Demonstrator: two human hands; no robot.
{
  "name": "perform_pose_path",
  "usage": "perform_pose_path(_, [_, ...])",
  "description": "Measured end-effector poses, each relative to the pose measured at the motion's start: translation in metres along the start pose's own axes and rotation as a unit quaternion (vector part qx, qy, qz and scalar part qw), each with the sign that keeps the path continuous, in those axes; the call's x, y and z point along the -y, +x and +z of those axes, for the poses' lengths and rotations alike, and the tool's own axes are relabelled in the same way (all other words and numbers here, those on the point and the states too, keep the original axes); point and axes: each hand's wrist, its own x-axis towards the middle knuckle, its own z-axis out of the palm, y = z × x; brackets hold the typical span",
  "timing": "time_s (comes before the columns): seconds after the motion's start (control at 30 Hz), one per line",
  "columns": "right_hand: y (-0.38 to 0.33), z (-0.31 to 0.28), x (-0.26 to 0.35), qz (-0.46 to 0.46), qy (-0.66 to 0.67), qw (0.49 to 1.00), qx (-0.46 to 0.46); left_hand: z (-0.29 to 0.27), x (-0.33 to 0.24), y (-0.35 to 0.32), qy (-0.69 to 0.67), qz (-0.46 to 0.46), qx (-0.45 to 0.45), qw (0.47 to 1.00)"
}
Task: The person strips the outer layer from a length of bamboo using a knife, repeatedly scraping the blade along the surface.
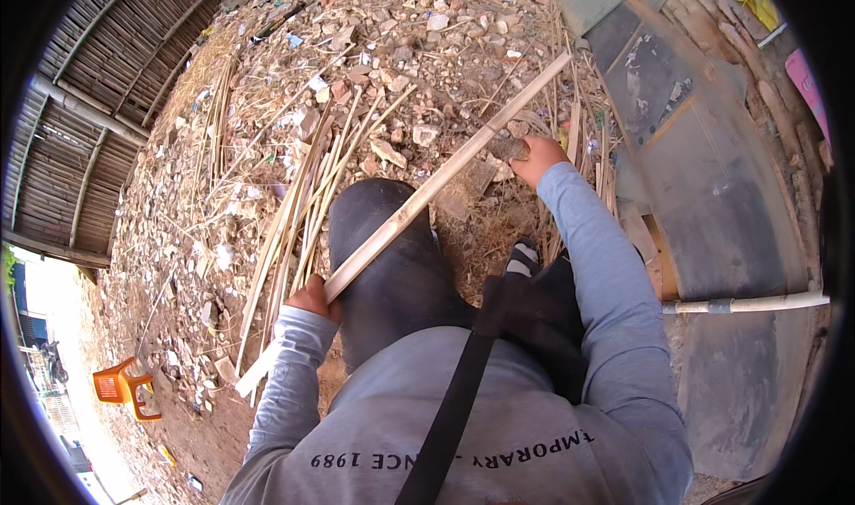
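Note:
A long pale split bamboo strip runs slantwise across my lap, from beside my left hip up to the far right. My left hand is closed round its lower part, above my left thigh. Near the strip's far end, my right hand grips a short, dark grey-brown, rough piece. That piece lies against or just under the strip's edge; whether they touch I cannot tell. Its exact kind is unclear. More thin bamboo strips lie in a loose bundle on the ground left of my knee.
Broken stones and rubble cover the ground ahead. Grey sheets lie along the right, with a pale pole across them. A slatted bamboo wall stands at the left, and an orange plastic chair at the lower left.

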Motion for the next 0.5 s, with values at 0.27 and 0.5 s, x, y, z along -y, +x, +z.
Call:
perform_pose_path(0.27, [-0.021, -0.018, 0.034, -0.099, -0.092, 0.983, 0.122, 0.004, 0.012, -0.002, -0.003, -0.005, -0.004, 1.0])
perform_pose_path(0.5, [0.005, -0.002, -0.017, -0.001, -0.012, 0.999, 0.034, -0.009, -0.002, 0.003, 0.031, -0.012, 0.024, 0.999])
